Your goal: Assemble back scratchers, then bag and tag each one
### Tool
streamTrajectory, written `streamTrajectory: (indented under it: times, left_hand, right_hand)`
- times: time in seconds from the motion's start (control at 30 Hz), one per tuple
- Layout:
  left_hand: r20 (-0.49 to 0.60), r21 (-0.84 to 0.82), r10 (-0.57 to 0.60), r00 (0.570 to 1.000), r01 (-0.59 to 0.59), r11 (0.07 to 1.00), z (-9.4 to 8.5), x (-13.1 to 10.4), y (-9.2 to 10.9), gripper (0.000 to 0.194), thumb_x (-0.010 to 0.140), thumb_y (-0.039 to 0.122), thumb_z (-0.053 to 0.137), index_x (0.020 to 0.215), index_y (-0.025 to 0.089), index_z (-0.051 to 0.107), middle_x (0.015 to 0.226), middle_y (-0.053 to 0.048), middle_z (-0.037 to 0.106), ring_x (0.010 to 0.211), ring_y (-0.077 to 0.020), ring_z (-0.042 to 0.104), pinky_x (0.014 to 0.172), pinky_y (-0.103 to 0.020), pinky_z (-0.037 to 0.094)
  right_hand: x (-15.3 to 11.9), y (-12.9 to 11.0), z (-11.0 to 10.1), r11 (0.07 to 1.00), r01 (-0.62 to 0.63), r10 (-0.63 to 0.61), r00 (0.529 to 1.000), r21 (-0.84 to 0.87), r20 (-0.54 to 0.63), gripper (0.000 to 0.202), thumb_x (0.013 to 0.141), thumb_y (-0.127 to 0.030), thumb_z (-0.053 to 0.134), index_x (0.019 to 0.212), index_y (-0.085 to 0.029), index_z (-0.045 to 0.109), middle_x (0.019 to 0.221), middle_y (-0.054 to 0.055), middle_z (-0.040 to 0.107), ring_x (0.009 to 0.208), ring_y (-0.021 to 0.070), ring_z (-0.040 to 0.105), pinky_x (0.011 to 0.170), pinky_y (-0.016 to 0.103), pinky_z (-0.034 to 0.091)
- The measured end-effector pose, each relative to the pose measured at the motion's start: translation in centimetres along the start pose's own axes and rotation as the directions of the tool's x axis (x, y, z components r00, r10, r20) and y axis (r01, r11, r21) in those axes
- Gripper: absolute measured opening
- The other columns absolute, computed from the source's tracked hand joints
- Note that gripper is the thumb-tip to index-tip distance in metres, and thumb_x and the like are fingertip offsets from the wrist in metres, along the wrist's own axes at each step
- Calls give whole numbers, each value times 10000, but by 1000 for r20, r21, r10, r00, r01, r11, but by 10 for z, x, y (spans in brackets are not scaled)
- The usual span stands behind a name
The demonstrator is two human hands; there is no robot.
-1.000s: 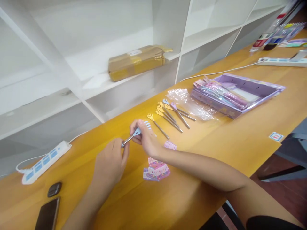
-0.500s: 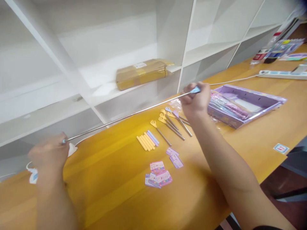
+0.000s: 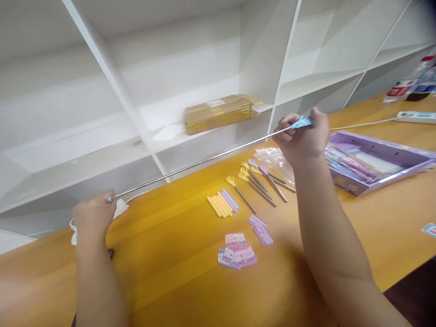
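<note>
Stretched between both hands is a telescopic back scratcher, its thin metal rod drawn out long. My left hand is closed round the end with the light blue handle, of which only the tip shows. Around the light blue claw-shaped head, my right hand is closed, fingers toward me. Below the rod lie several shortened back scratchers with yellow, purple and blue claws. Beside them sits a row of yellow, purple and blue handle tubes. Nearer to me are small printed cards.
A purple box with wrapped items stands right of my right hand, near clear plastic bags. White shelving holds a taped brown parcel. At the far right are a bottle and a power strip.
My view has shifted left, so the scene sits further right. Both hands still hold the extended back scratcher; my right hand has opened slightly, showing more of its blue claw.
</note>
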State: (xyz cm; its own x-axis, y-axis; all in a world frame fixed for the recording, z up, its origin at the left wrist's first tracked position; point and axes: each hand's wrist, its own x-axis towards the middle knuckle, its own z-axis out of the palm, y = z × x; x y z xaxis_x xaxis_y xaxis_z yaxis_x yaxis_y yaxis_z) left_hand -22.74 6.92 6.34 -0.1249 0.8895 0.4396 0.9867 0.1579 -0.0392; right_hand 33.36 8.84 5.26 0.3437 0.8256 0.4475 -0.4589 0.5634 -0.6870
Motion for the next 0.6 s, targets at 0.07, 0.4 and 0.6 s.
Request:
streamTrajectory:
  times: [0.07,0.4,0.6]
  left_hand:
    - [12,26,-25,1000,24,999,1,6,-1,330,923,333,540,1119,201,770,954,-67,724,822,-202,530,667,-244,281]
    - [150,173,59,987,-85,981,18,21,10,288,964,349,504,984,234,766,894,-47,745,741,-192,543,627,-244,289]
    - [250,189,141,958,-191,963,25,19,18,320,972,337,431,887,239,723,843,-65,724,706,-215,529,628,-268,298]
  right_hand:
    - [0,8,0,998,53,-53,998,-18,41,653,996,-671,383,744,-172,719,525,-22,382,432,62,380,417,260,283]
    - [7,20,-4,980,199,-201,972,-29,-120,523,968,-658,470,884,-204,715,669,2,411,563,137,398,550,293,376]
    - [6,15,7,969,224,-191,947,101,-258,545,1040,-544,334,780,-179,643,627,-24,335,518,122,283,560,302,274]
